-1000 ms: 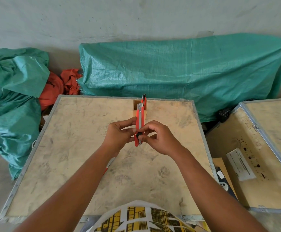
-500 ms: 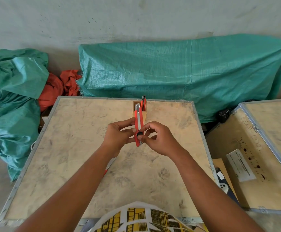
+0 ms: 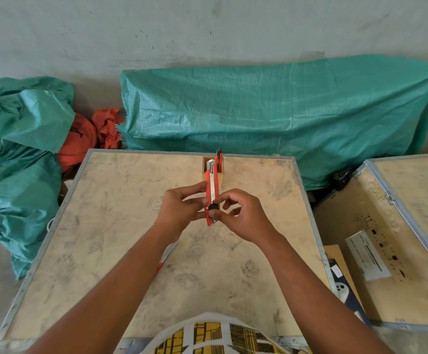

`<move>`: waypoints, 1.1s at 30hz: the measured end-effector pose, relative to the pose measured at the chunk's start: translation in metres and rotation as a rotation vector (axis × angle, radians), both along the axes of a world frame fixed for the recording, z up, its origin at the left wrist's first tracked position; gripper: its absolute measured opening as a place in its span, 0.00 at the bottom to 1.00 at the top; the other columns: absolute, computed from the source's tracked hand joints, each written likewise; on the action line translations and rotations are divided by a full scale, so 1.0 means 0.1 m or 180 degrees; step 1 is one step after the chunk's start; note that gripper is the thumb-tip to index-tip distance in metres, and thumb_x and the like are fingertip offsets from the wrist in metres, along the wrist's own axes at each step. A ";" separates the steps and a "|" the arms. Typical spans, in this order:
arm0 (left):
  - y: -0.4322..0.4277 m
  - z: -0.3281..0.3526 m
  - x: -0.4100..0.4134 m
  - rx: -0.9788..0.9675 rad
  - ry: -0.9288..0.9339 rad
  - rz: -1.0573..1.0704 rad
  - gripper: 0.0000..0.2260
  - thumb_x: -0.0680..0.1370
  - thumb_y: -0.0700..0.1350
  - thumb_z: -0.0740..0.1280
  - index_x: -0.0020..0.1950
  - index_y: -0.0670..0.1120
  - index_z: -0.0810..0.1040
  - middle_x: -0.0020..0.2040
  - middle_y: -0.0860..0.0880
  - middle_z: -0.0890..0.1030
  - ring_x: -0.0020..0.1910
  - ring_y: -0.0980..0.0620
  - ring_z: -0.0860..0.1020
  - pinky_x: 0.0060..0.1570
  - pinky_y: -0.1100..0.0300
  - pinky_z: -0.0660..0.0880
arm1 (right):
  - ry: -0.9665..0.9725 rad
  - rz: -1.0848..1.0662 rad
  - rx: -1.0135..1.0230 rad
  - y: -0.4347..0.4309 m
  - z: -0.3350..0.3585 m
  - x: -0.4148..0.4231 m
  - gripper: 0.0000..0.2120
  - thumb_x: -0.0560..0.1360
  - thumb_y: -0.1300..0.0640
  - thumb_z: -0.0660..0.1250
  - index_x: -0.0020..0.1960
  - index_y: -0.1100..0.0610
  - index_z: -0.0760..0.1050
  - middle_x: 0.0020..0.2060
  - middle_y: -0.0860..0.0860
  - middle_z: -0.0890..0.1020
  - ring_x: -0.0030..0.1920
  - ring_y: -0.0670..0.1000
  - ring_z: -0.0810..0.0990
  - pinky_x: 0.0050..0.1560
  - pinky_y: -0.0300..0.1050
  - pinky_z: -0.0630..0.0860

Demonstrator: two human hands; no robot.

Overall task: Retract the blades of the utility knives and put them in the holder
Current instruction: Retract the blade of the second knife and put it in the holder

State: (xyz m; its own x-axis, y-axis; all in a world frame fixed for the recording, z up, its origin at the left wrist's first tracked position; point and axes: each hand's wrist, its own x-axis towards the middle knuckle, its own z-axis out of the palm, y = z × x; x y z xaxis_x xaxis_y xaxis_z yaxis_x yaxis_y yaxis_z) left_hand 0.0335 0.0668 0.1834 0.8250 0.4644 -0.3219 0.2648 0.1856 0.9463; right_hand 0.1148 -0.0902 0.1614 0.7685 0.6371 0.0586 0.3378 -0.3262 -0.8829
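1. Knife (image 3: pixel 211 190): red body, metal strip along its face, held above the crate (image 3: pixel 121 226) between both hands, tip pointing away toward the holder (image 3: pixel 220 178).
2. Left hand (image 3: pixel 179 212): fingers closed on the knife's left edge, thumb high on the body.
3. Right hand (image 3: pixel 241 218): thumb and forefinger pinch the black slider (image 3: pixel 213 207) near the knife's lower end; other fingers curled loosely.
4. Blade: whether any edge protrudes, I cannot tell (the tip overlaps the holder's mouth in this view).
5. Holder: small wooden box, upright at the crate's far edge; a second knife (image 3: pixel 218 159) stands in its right side.
6. A third knife (image 3: pixel 165 256) lies on the crate, mostly hidden under the left forearm.
7. Green tarp (image 3: pixel 271 118) behind the crate.
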 end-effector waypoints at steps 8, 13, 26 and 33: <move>0.07 -0.03 0.18 -0.0044 -0.0030 -0.0215 0.16 0.76 0.29 0.69 0.61 0.42 0.83 0.56 0.48 0.85 0.44 0.47 0.87 0.40 0.55 0.84 | 0.0273 -0.0154 0.0193 0.14 -0.04 0.35 0.14 0.79 0.58 0.70 0.63 0.49 0.82 0.58 0.47 0.85 0.53 0.49 0.85 0.52 0.50 0.84; 0.25 -0.03 0.51 0.0029 -0.0148 -0.0381 0.16 0.76 0.30 0.69 0.62 0.42 0.82 0.56 0.44 0.86 0.50 0.41 0.86 0.50 0.43 0.83 | 0.0316 -0.0077 0.0256 0.34 0.04 0.74 0.15 0.77 0.63 0.71 0.61 0.50 0.83 0.56 0.49 0.86 0.51 0.49 0.85 0.54 0.47 0.83; 1.09 -0.79 1.66 0.1552 0.0752 -0.0645 0.34 0.72 0.39 0.77 0.76 0.49 0.69 0.74 0.49 0.73 0.68 0.45 0.75 0.61 0.47 0.77 | -0.0027 -0.0750 -0.0015 0.99 -0.51 1.87 0.13 0.75 0.64 0.73 0.56 0.51 0.85 0.50 0.48 0.87 0.39 0.41 0.84 0.41 0.28 0.76; 1.12 -1.24 2.02 0.1641 0.1121 -0.1254 0.47 0.71 0.42 0.78 0.81 0.52 0.51 0.77 0.45 0.67 0.72 0.40 0.70 0.69 0.46 0.71 | -0.0232 -0.0907 -0.0197 1.29 -1.08 2.01 0.12 0.75 0.65 0.72 0.54 0.52 0.86 0.52 0.51 0.87 0.50 0.51 0.85 0.54 0.46 0.82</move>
State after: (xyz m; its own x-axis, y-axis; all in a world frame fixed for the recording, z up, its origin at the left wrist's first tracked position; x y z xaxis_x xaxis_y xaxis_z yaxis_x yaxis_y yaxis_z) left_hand 0.2359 0.1791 0.0595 0.8500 0.3187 -0.4195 0.5241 -0.4312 0.7344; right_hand 0.3162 0.0391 0.0531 0.9121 0.4004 0.0880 0.2866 -0.4693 -0.8352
